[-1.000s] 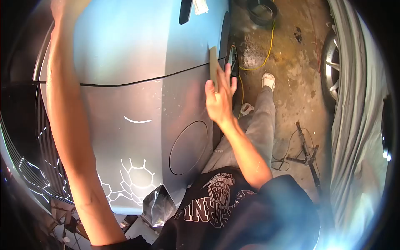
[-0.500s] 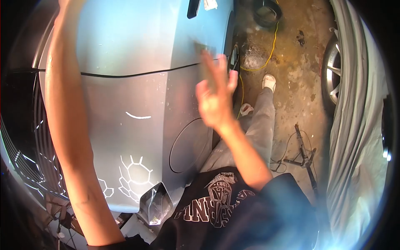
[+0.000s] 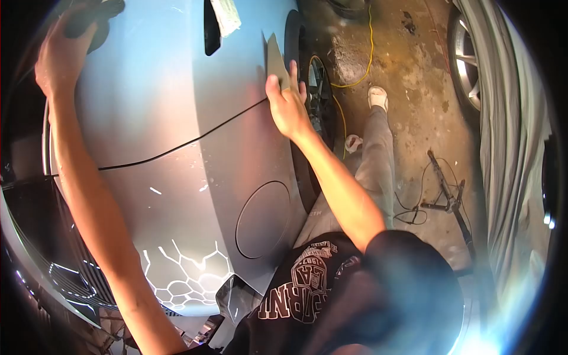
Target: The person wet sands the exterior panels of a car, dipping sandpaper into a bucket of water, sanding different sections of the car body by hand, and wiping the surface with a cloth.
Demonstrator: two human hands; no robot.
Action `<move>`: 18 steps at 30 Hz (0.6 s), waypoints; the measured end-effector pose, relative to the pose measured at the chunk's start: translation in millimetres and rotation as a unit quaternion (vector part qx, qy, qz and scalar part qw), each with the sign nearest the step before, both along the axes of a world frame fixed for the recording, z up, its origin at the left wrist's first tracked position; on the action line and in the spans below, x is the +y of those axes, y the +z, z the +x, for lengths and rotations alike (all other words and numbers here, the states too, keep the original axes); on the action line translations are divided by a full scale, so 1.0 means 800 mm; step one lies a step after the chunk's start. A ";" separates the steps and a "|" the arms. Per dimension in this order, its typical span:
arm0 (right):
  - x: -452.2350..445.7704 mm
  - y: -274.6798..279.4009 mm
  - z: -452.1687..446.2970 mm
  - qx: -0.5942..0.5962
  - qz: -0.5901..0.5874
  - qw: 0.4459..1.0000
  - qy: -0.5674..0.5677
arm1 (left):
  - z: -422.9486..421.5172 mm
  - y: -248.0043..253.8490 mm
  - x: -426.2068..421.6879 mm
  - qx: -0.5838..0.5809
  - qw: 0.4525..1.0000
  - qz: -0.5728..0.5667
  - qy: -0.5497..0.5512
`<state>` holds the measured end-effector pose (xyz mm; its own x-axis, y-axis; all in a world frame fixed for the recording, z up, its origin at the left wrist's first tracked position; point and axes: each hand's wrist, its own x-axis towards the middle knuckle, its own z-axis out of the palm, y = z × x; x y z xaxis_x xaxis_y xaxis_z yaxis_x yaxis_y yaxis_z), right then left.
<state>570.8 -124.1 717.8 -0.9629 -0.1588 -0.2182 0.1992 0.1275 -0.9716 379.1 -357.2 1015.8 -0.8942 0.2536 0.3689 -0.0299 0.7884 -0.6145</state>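
The right hand (image 3: 288, 112) grips a flat tan sheet (image 3: 274, 56) between thumb and fingers: thumb on its car-body side, the other fingers towards the wheel (image 3: 318, 97). The sheet juts beyond the thumb tip, beside the silver car (image 3: 157, 148). The left hand's (image 3: 62, 59) fingers close on a dark object (image 3: 100, 26), too dim to identify.

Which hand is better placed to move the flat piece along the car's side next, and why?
Probably the right hand: it grips the flat piece close to the side of the car. The left hand is far across the body, at a dark object.
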 end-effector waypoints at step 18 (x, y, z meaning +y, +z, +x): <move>0.016 -0.042 -0.016 0.000 -0.093 0.996 0.010 | 0.009 0.006 -0.001 -0.021 1.000 -0.018 0.001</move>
